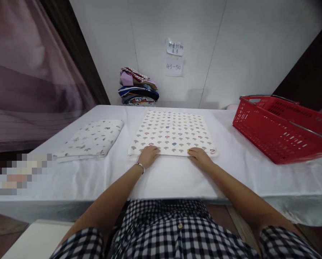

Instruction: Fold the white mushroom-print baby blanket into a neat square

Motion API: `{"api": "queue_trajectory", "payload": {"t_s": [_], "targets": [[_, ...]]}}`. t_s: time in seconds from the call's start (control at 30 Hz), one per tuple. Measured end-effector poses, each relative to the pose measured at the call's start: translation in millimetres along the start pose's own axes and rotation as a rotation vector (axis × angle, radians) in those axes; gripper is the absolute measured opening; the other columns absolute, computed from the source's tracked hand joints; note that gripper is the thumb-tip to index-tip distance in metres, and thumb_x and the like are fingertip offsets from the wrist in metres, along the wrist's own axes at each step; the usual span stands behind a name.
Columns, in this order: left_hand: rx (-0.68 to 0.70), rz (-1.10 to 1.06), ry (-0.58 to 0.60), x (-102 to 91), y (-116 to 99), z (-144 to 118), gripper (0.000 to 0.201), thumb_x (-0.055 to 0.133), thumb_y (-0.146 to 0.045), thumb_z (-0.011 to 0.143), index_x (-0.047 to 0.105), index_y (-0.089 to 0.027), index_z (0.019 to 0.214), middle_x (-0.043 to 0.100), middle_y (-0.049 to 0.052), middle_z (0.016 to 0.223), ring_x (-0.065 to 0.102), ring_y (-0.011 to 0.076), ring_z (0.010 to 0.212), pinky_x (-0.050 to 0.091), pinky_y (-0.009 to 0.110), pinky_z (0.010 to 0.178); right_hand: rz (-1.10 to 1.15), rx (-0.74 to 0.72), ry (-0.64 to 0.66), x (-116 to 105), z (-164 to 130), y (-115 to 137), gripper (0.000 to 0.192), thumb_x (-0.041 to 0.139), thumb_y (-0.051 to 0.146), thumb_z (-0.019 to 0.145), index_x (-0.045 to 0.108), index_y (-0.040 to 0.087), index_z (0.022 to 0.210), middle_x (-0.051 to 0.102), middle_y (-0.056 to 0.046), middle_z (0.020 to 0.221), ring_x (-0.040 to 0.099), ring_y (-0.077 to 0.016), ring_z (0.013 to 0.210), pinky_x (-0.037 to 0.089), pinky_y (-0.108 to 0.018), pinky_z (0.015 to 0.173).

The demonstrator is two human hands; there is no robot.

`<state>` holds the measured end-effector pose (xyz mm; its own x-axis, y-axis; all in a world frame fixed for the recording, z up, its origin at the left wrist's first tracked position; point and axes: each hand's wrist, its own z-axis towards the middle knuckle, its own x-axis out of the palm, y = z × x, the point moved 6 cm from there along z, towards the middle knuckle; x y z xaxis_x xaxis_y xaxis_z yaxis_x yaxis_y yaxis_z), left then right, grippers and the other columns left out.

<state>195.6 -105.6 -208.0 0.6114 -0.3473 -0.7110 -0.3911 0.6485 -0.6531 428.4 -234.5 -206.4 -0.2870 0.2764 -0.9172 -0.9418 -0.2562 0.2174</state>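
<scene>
A white cloth with a mushroom print (174, 133) lies folded into a flat rectangle in the middle of the table. My left hand (149, 155) is at its near edge, left of centre, with fingers closed on the hem and a bracelet on the wrist. Farther right along the same edge, my right hand (200, 157) has its fingers bent onto the fabric; the thumbs are mostly hidden. To the left lies another folded white cloth (93, 138) with a sparse grey-brown print, apart from both hands.
A red plastic basket (282, 126) with metal handles stands at the table's right. Folded fabrics form a stack (138, 88) against the back wall, near paper notes (174, 67). A white sheet (161, 180) covers the table. A blurred patch (20, 174) hides something at the left.
</scene>
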Motion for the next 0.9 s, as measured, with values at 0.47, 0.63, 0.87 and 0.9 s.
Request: {"api": "queue_trajectory", "payload": {"t_s": [0.47, 0.63, 0.87, 0.9], "targets": [[0.066, 0.117, -0.039, 2.4, 0, 6, 0.019, 0.052, -0.023, 0.082, 0.066, -0.023, 0.093, 0.064, 0.008, 0.099, 0.054, 0.0231, 0.097, 0.036, 0.037, 0.094, -0.036, 0.062, 0.012, 1, 9, 2, 0.028, 0.04, 0.024, 0.091, 0.063, 0.02, 0.108, 0.063, -0.008, 0.104, 0.055, -0.0201, 0.093, 0.045, -0.034, 0.082], [0.139, 0.508, -0.011, -1.5, -10, 13, 0.027, 0.039, -0.019, 0.088, 0.062, -0.02, 0.102, 0.063, 0.008, 0.104, 0.054, 0.0222, 0.097, 0.042, 0.037, 0.082, -0.088, 0.002, -0.076, -8, 22, 0, 0.027, 0.041, 0.023, 0.091, 0.066, 0.02, 0.101, 0.064, -0.008, 0.098, 0.054, -0.0197, 0.089, 0.043, -0.032, 0.076], [0.241, 0.707, -0.051, 4.2, -13, 17, 0.026, 0.042, -0.013, 0.086, 0.063, -0.02, 0.101, 0.061, 0.008, 0.097, 0.052, 0.0212, 0.095, 0.041, 0.034, 0.079, -0.173, -0.017, -0.164, -12, 25, 8, 0.024, 0.044, 0.02, 0.09, 0.067, 0.02, 0.095, 0.062, -0.008, 0.093, 0.05, -0.02, 0.087, 0.04, -0.031, 0.074], [0.256, 0.713, -0.028, 7.6, -11, 14, 0.026, 0.042, -0.013, 0.086, 0.063, -0.02, 0.099, 0.061, 0.008, 0.094, 0.052, 0.0211, 0.094, 0.041, 0.035, 0.079, -0.165, -0.034, -0.116, -6, 21, 10, 0.023, 0.044, 0.019, 0.09, 0.067, 0.02, 0.094, 0.062, -0.007, 0.092, 0.049, -0.0194, 0.086, 0.039, -0.03, 0.073]]}}
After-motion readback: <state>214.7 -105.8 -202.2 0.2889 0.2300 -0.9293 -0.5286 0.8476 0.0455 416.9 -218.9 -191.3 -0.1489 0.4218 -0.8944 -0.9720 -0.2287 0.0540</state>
